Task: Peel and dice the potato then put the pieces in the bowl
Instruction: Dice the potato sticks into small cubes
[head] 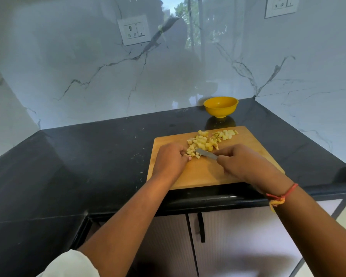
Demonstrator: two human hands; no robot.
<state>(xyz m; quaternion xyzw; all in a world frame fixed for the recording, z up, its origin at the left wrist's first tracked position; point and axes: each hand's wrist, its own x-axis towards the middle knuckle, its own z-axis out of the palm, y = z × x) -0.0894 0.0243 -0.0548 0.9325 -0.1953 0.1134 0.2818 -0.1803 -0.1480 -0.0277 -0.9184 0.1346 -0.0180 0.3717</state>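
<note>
Dicing looks finished: right hand (240, 162) grips the knife (206, 154), left hand (171, 159) cups potato cubes (203, 142); next, the empty yellow bowl (220, 106).

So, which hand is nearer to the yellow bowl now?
Right. The right hand lies almost straight below the yellow bowl in the picture, holding the knife; the left hand sits farther to the left.

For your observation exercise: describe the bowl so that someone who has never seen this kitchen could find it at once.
Start at the black countertop where it meets the marble wall. Beyond the far edge of the wooden cutting board, standing apart from it, sits the bowl. It is small, round, bright yellow and looks empty, the only vessel on the counter, while the diced potato pieces lie on the board.
</note>
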